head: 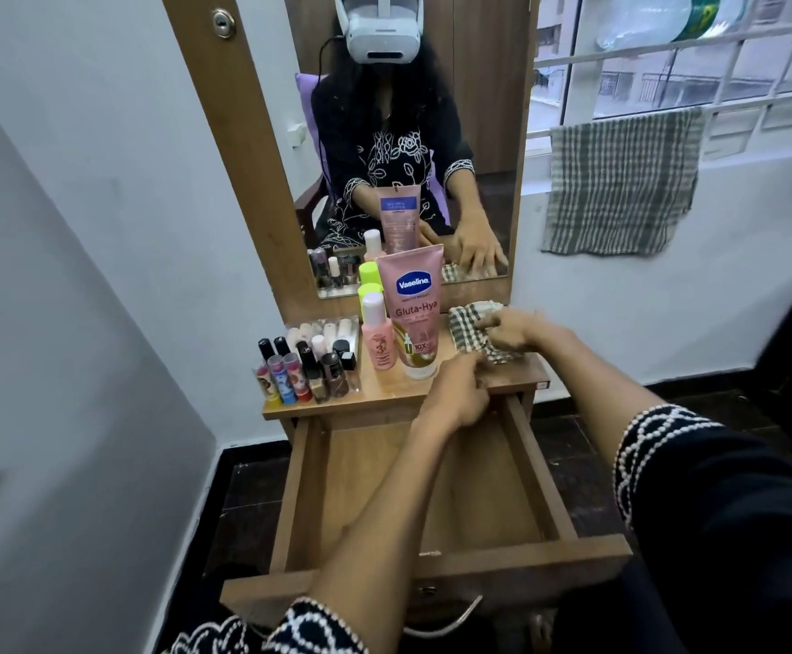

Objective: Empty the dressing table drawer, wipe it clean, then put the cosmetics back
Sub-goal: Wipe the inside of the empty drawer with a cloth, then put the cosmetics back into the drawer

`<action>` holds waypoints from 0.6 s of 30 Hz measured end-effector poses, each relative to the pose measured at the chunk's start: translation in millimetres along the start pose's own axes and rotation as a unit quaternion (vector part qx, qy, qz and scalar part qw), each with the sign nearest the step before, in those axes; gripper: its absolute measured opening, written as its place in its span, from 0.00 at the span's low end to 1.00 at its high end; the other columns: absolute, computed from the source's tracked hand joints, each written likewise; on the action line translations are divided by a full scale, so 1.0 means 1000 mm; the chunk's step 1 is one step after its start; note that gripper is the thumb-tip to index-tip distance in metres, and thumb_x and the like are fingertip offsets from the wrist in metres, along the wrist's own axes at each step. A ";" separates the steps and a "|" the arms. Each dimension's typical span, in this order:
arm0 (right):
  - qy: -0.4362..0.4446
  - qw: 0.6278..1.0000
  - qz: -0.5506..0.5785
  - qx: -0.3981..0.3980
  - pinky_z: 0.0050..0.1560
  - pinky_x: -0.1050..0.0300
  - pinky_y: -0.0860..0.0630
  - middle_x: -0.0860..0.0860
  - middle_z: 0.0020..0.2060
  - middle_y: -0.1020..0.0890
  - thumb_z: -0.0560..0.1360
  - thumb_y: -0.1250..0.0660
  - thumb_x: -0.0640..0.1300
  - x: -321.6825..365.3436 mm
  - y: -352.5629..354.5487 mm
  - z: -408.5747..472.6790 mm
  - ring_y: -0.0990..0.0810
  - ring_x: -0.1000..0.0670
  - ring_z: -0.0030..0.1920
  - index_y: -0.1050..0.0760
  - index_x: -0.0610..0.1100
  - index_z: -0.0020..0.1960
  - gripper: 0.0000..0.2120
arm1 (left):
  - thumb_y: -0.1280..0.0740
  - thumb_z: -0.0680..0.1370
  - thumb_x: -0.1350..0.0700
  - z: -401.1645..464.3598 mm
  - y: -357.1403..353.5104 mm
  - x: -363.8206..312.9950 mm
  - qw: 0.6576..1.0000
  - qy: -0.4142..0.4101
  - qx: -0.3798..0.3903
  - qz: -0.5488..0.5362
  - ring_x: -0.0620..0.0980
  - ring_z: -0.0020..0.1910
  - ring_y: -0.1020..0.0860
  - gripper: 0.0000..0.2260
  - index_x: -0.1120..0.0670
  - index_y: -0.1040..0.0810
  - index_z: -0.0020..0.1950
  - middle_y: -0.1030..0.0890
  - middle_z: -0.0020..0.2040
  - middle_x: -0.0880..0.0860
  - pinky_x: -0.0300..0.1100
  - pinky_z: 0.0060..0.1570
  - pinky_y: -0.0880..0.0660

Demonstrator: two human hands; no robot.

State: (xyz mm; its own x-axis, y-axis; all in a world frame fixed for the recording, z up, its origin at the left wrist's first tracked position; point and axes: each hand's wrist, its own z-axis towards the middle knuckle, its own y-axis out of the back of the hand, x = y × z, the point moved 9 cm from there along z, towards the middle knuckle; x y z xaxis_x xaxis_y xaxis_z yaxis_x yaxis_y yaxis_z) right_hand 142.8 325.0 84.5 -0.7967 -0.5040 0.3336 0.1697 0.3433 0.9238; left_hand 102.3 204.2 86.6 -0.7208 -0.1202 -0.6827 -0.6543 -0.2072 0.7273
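Note:
The wooden drawer [545,474] is pulled out toward me and nothing lies in it. Cosmetics stand on the dressing table top [384,394]: a pink Vaseline tube [415,313], a small pink bottle [377,339], two green-capped bottles [369,283], and several nail polishes and lip balms [307,370]. A green-checked cloth [472,335] lies folded on the right of the top. My right hand [514,330] rests on the cloth and grips it. My left hand [458,396] hovers at the table's front edge above the drawer, fingers curled, touching the cloth's near corner.
A mirror [479,87] behind the table reflects a person with a headset. A second checked towel [620,181] hangs from the window grille at right. A white wall stands close on the left; dark floor surrounds the table.

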 end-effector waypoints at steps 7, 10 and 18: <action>0.116 0.841 0.363 -0.383 0.66 0.55 0.29 0.46 0.64 0.24 0.75 0.41 0.30 0.034 0.034 -0.075 0.26 0.49 0.64 0.28 0.43 0.67 0.22 | 0.35 0.75 0.61 -0.070 0.068 0.035 0.914 0.000 -0.376 -0.154 0.48 0.53 0.24 0.09 0.54 0.25 0.55 0.25 0.53 0.48 0.49 0.54 0.23; 0.114 0.826 0.439 -0.336 0.70 0.55 0.35 0.48 0.72 0.34 0.79 0.40 0.38 0.049 0.004 -0.073 0.35 0.51 0.71 0.41 0.45 0.75 0.26 | 0.35 0.77 0.60 -0.072 0.070 0.048 0.908 0.037 -0.382 -0.168 0.49 0.60 0.27 0.17 0.53 0.30 0.65 0.29 0.64 0.52 0.43 0.60 0.27; 0.101 0.843 0.487 -0.208 0.75 0.45 0.42 0.45 0.76 0.45 0.79 0.39 0.46 0.066 -0.041 -0.050 0.45 0.47 0.76 0.54 0.44 0.77 0.33 | 0.37 0.79 0.56 -0.048 0.062 0.053 0.936 0.062 -0.309 -0.154 0.51 0.74 0.40 0.26 0.54 0.41 0.75 0.39 0.75 0.54 0.43 0.71 0.40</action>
State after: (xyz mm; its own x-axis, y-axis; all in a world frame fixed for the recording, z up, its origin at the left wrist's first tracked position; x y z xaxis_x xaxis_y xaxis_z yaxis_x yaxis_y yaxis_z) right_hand 112.4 238.5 77.9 -0.0557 -0.2827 0.9576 0.9077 0.3851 0.1665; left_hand 34.3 138.4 92.4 -0.4629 -0.0658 -0.8840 -0.5412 -0.7688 0.3407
